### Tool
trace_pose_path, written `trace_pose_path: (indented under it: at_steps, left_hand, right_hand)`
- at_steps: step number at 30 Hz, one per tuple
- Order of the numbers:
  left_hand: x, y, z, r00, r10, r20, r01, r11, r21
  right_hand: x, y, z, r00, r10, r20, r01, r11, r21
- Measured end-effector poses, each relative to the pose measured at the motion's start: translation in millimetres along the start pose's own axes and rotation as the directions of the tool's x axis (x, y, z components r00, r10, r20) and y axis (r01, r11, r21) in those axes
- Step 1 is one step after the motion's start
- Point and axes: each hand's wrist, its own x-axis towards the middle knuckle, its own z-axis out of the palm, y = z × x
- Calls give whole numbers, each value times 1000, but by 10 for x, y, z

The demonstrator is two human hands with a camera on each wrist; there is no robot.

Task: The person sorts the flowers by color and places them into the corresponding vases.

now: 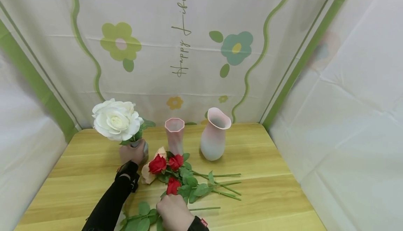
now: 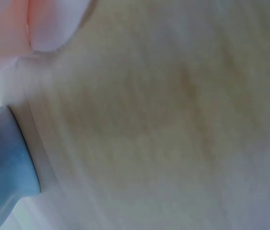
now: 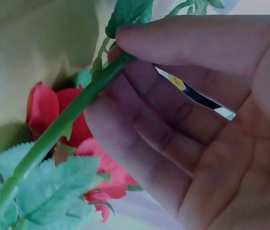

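On the left of the table, my left hand (image 1: 131, 153) grips a small bluish-grey vase (image 1: 146, 150). A large white rose (image 1: 117, 120) stands in it, tilted left. The left wrist view shows the vase's smooth blue-grey base (image 2: 7, 165) at its left edge, near pale pink petals (image 2: 53, 21). At the front, my right hand (image 1: 175, 211) pinches a green flower stem (image 3: 53, 139) between thumb and fingers. Leaves (image 1: 143, 220) on it spread left toward my left sleeve; its bloom is largely hidden. Red roses (image 1: 157, 164) lie close beyond that hand.
A pink faceted vase (image 1: 175, 136) stands upright at the back middle. Right of it is a pink-and-white vase (image 1: 214, 141) with a flared rim. Peach roses (image 1: 147, 174) lie among the red ones, their stems (image 1: 226, 185) pointing right across the wooden table (image 1: 267, 196).
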Motion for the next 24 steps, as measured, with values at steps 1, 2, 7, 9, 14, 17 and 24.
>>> trace_pose_path:
  at_steps: [1, 2, 7, 9, 14, 17, 24]
  left_hand:
    - [-1, 1, -5, 1000, -4, 2, 4, 1000, -2]
    - [-2, 2, -9, 1000, -9, 4, 9, 1000, -2]
    - [8, -8, -3, 1000, -10, 2, 10, 1000, 6]
    - [13, -16, 2, 1000, -4, -1, 4, 1000, 4]
    - [24, -32, 9, 1000, 22, -13, -22, 1000, -11]
    - [22, -31, 10, 1000, 26, -15, -26, 1000, -3]
    - [10, 23, 4, 1000, -1, -8, 1, 1000, -6]
  right_hand:
    - [-12, 5, -12, 1000, -2, -8, 2, 1000, -8]
    - [-24, 10, -26, 1000, -2, -13, 2, 1000, -16]
    - [-71, 37, -75, 998, 0, -56, -5, 996, -94]
    - [-85, 56, -84, 997, 0, -77, -8, 994, -109]
    - [-117, 122, -111, 992, 19, -124, -33, 994, -109]
    - [-143, 177, -130, 989, 44, -140, -58, 993, -102]
    - [-205, 403, -171, 970, 89, -228, -82, 996, 42]
